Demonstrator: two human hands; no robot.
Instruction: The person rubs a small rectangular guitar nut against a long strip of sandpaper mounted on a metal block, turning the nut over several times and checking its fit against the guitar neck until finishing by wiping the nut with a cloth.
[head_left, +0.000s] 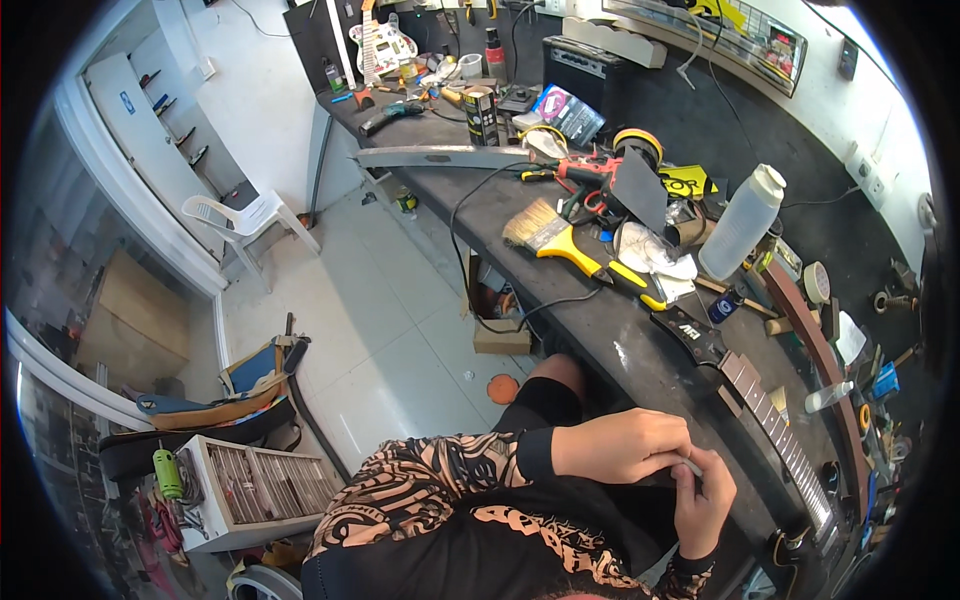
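My left hand (625,445) and my right hand (705,497) meet over my lap, close to the front edge of the workbench. Between their fingers shows a small pale piece (688,466), too little of it visible to name. The fingers of both hands are curled in around it. Just to the right of them, a guitar neck (775,420) with a black headstock (690,336) lies along the dark bench (640,365).
Farther along the bench are a yellow-handled paintbrush (560,240), a red power tool (590,175), a translucent bottle (742,222) and a small amplifier (582,72). A black cable (462,205) hangs over the front edge. A white chair (245,222) and a drawer unit (262,490) stand at left.
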